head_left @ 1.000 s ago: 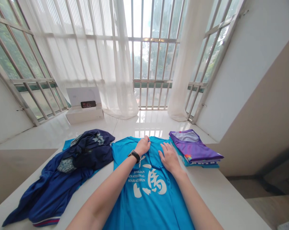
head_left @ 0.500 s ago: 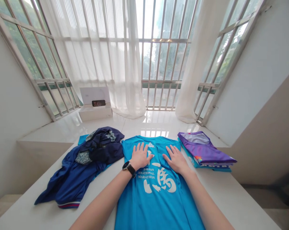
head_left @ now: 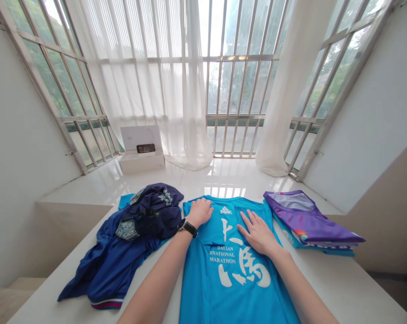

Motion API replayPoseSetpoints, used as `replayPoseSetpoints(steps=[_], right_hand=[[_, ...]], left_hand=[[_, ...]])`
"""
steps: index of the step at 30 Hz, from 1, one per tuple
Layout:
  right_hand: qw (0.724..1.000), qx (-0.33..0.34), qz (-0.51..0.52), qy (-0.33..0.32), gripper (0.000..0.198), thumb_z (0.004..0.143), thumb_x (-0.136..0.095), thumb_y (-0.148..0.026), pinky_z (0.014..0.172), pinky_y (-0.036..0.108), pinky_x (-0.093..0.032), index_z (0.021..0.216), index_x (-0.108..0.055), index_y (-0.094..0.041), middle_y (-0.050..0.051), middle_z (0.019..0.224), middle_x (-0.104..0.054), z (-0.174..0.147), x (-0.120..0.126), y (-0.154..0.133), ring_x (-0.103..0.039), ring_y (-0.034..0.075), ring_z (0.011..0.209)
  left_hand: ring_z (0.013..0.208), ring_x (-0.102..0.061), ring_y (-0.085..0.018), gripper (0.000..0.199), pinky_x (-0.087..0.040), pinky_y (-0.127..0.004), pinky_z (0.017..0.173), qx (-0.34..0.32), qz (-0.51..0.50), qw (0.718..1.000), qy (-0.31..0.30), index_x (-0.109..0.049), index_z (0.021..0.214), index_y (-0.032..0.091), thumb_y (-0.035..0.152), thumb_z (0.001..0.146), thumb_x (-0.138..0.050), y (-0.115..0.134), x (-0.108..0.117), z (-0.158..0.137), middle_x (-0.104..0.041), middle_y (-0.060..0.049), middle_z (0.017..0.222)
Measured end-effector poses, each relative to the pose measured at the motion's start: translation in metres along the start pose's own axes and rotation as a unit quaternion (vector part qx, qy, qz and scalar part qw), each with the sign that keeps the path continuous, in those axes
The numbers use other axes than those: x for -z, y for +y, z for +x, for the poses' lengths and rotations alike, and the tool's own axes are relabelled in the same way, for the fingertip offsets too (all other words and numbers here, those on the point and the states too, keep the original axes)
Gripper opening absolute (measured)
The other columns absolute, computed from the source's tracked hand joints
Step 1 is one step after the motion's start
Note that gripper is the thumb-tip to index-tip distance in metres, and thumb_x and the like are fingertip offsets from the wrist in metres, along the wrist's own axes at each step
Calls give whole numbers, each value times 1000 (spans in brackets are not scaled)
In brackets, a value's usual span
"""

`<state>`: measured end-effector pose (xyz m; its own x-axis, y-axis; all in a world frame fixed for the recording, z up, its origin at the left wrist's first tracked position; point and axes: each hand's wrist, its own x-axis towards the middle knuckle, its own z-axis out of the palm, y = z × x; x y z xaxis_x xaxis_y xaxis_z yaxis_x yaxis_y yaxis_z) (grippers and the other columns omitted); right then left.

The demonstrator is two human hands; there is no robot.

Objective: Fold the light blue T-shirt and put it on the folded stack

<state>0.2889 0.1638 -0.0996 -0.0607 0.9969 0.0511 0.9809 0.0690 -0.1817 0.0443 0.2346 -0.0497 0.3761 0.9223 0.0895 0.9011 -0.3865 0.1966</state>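
Note:
A blue T-shirt point(head_left: 220, 288) with white lettering lies spread on the white surface in front of me, its sides folded inward and its collar away from me. Near the shirt's left shoulder, my left hand point(head_left: 199, 212) rests on the cloth, its fingers bent and partly foreshortened; a black-strapped watch point(head_left: 187, 227) is on that wrist. My right hand point(head_left: 257, 230) lies flat with spread fingers on the upper right part of the shirt, beside the white print.
To the left lies a rumpled heap of dark blue clothes point(head_left: 122, 252). At the right is a folded stack topped by a purple shirt point(head_left: 311, 220). A white box point(head_left: 142, 163) with a phone point(head_left: 145, 148) stands by the barred window, near sheer curtains point(head_left: 186, 112).
My left hand has moved from the logo toward the shirt's left shoulder, its fingers now more bent, uncovering the print. My right hand stays flat. The view has shifted slightly.

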Motion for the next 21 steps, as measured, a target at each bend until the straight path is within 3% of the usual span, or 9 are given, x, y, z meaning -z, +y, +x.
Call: replayPoseSetpoints(steps=[5, 14, 18, 21], right_hand=[[1000, -13, -6, -5, 73, 94, -29, -67, 120, 49, -20, 154, -30, -25, 10, 163, -23, -2, 2, 6, -19, 29, 150], [1000, -13, -1, -3, 72, 97, -26, -64, 120, 47, -21, 153, -32, -20, 13, 162, -26, -5, 13, -1, -19, 29, 150], [1000, 15, -4, 25, 71, 98, -26, -61, 121, 45, -20, 153, -34, -18, 14, 162, -25, -6, 14, -4, -15, 29, 151], [999, 33, 4, -8, 75, 95, -24, -67, 121, 48, -16, 154, -30, -21, 10, 163, -22, -7, 11, -6, -13, 30, 151]], left_hand=[[106, -60, -30, 18, -47, -40, 88, -24, 7, 1000, -10, -64, 103, 22, 33, 91, -56, -5, 0, 9, -65, -10, 109], [107, -57, -27, 17, -44, -39, 91, -22, -15, 999, 28, -57, 105, 20, 29, 98, -44, -2, -13, 12, -63, -10, 109], [118, -51, -29, 23, -39, -41, 100, -15, -17, 999, 43, -55, 114, 19, 31, 97, -47, 2, -12, 8, -60, -13, 121], [134, -38, -33, 37, -31, -47, 109, -26, -16, 999, 27, -53, 126, 15, 37, 96, -48, 7, -14, 6, -53, -17, 137]])
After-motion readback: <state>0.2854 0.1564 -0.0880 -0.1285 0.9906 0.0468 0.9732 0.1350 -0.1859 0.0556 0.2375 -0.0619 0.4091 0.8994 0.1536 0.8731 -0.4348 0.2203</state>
